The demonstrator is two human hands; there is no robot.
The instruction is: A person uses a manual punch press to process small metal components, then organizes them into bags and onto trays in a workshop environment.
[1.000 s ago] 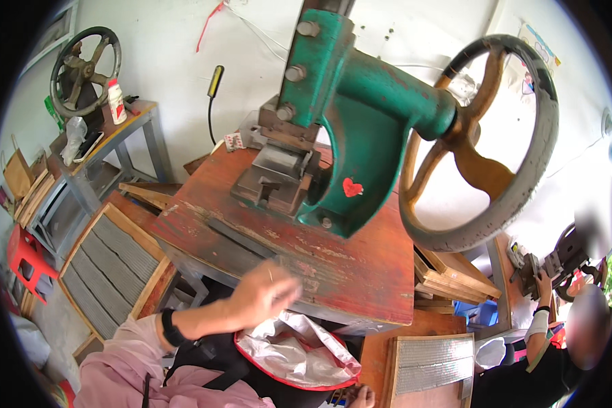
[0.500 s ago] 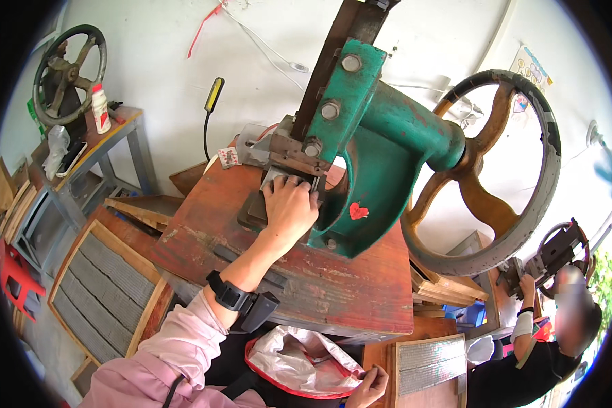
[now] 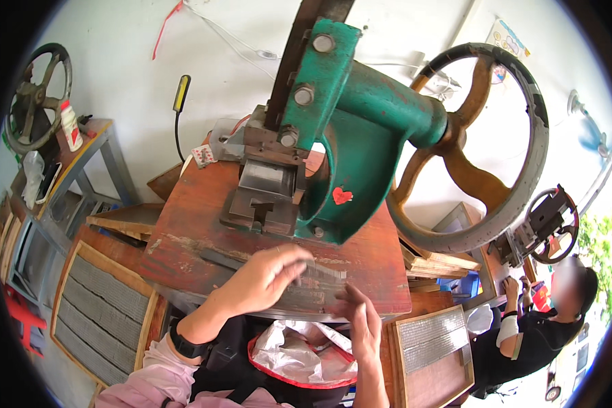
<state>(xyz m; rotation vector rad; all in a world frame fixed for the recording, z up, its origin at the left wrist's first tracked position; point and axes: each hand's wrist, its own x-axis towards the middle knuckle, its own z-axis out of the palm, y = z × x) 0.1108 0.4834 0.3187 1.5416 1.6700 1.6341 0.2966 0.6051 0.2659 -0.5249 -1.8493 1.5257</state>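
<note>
In front of the green hand press, my left hand is off the machine, its thumb and fingers closed on a thin grey strip smeared by motion. Near the strip's right end is my right hand, raised, its fingertips blurred; whether it touches the strip cannot be made out. Beyond my left hand, the press's metal die block lies uncovered, with a dark slot in its front. Below my hands sits a white-lined bag with a red rim.
A big handwheel juts out right of the press on the reddish wooden table. Wooden-framed trays of grey strips stand left and right. At far right a person works at another press.
My left hand has pulled back from the die block toward me, now with the strip. My right hand has risen from the bag's rim toward it. The view has shifted slightly.
</note>
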